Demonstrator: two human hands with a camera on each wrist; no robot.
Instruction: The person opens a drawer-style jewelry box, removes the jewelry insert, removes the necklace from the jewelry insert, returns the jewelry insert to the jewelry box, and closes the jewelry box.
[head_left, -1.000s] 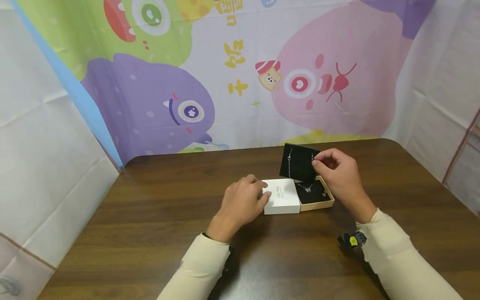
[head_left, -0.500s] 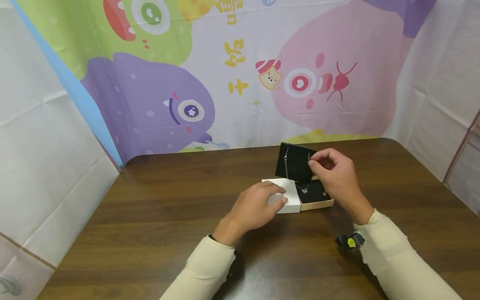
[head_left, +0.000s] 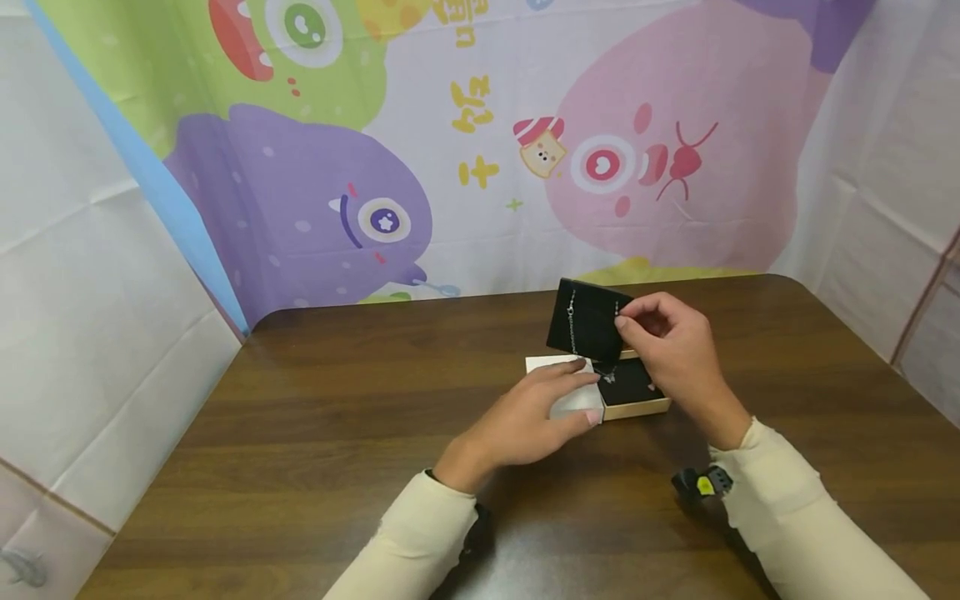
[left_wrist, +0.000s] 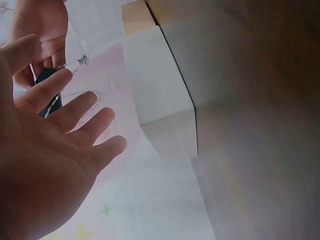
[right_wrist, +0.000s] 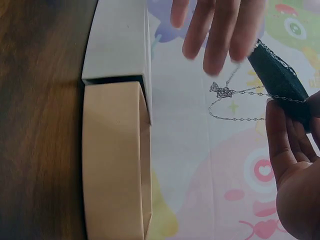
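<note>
My right hand (head_left: 675, 342) pinches the right edge of a black jewellery pad (head_left: 588, 321), held tilted above the box. A silver necklace (right_wrist: 242, 119) is strung on the pad; its loop and butterfly-like pendant (right_wrist: 220, 91) dangle below it. Fingers spread, my left hand (head_left: 525, 421) hovers palm down over the white box lid (head_left: 538, 363), fingertips close to the hanging pendant. In the left wrist view its fingers are extended and hold nothing. The beige box tray (head_left: 636, 410) sticks out of the lid to the right, with a black interior.
The box lies on a brown wooden table (head_left: 315, 433), towards its far side. Behind the table hangs a cartoon-printed cloth (head_left: 487, 242). Pale panels (head_left: 90, 275) stand at both sides.
My left hand has moved right across the lid, spreading its fingers towards the pendant. The right hand has shifted slightly left with the pad, keeping its pinch. The box has hardly moved.
</note>
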